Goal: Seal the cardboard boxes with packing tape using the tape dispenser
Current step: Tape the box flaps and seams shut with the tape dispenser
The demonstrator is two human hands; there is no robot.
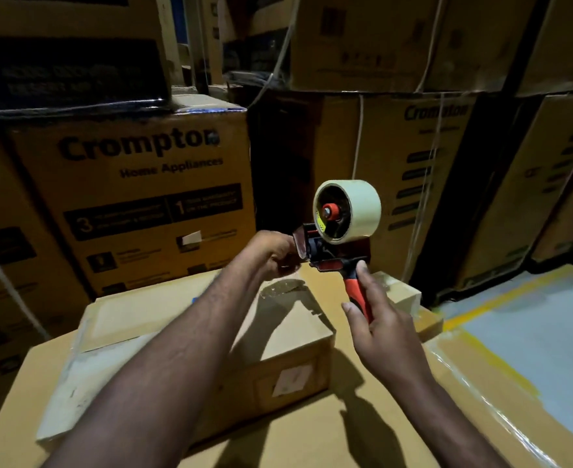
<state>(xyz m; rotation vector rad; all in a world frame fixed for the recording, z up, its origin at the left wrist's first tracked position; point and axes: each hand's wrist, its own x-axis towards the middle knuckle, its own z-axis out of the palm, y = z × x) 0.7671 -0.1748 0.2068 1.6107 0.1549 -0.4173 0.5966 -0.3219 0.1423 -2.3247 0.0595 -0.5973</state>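
Note:
My right hand [376, 329] grips the red and black handle of the tape dispenser [337, 248], held upright in the air with its pale tape roll [362, 206] on top. My left hand [273, 253] is at the dispenser's front end, fingers curled and pinching the clear tape end there. Below both hands lies a brown cardboard box [288, 336] with a white label on its near side. Clear tape glints on its top near the far edge. It rests on a larger flat cardboard box [312, 434].
Stacks of printed yellow appliance cartons [136, 197] rise close behind and to the left. More cartons with white straps [423, 184] stand at the back right. A pale floor with a yellow line [501, 298] shows at the right.

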